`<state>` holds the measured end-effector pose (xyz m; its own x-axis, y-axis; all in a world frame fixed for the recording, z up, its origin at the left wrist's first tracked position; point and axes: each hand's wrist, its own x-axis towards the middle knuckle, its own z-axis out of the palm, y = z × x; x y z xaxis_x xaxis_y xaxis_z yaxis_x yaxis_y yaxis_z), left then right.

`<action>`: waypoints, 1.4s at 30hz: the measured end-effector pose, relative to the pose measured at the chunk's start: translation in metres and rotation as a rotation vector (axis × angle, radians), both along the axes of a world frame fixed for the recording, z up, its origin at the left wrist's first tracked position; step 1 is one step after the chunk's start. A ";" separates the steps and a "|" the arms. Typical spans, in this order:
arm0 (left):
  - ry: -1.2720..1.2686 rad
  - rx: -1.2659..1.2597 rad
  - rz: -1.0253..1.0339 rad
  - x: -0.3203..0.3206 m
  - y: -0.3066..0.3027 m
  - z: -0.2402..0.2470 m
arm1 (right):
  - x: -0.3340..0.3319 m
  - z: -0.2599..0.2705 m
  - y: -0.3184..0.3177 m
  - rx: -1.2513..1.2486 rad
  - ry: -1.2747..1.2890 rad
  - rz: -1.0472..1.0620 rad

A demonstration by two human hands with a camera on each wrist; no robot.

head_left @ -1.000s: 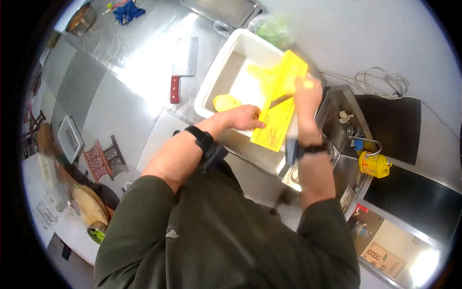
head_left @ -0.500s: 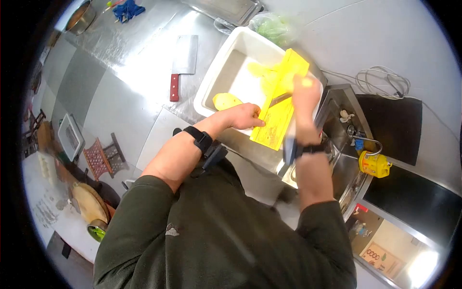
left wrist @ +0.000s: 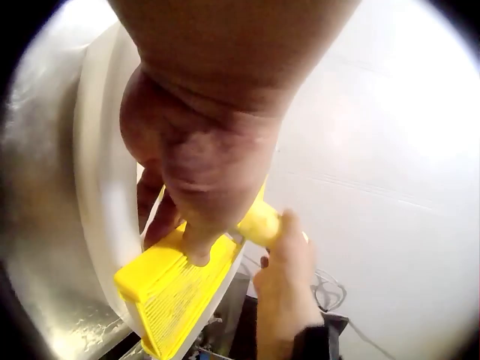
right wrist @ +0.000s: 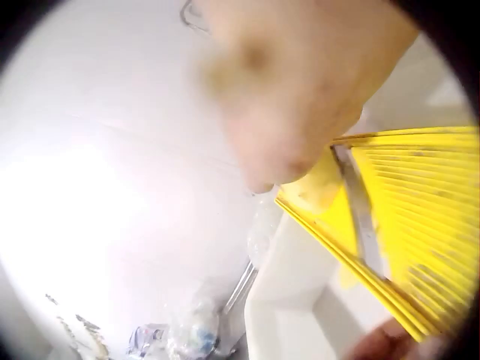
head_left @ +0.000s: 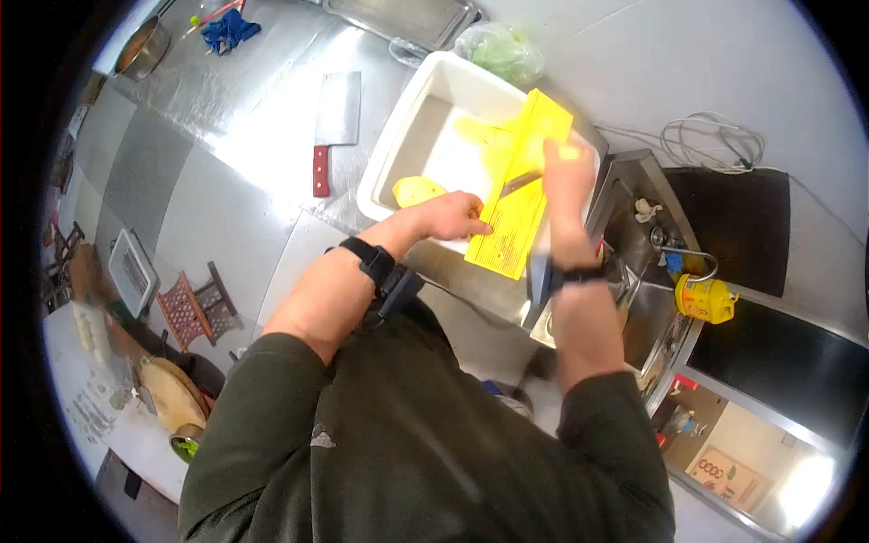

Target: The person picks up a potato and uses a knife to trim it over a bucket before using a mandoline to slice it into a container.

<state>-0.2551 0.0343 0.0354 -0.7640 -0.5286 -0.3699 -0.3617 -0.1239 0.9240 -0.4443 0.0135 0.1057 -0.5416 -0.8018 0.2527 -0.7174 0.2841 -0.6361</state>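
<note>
A yellow slicer board leans over a white tub. My left hand grips its lower end, thumb on top and fingers underneath, as the left wrist view shows on the slicer board. My right hand holds a small yellow potato piece against the upper ribbed face of the board, close to its metal blade. A peeled potato half and thin slices lie inside the tub.
A red-handled cleaver lies on the steel counter left of the tub. Behind the tub sits a bag of greens. To the right is a sink with a yellow bottle. A metal tray stands at the back.
My right hand has shifted a little along the upper part of the slicer board and looks blurred. The left hand keeps its hold on the lower end.
</note>
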 end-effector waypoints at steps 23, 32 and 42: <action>-0.013 0.008 0.013 0.001 -0.004 -0.007 | 0.022 -0.025 0.127 -0.111 0.093 0.200; 0.006 -0.001 -0.001 -0.002 -0.002 -0.006 | 0.001 -0.003 0.006 0.080 0.065 0.019; 0.007 -0.002 0.010 -0.002 -0.005 -0.013 | -0.006 -0.027 0.006 0.029 0.107 0.038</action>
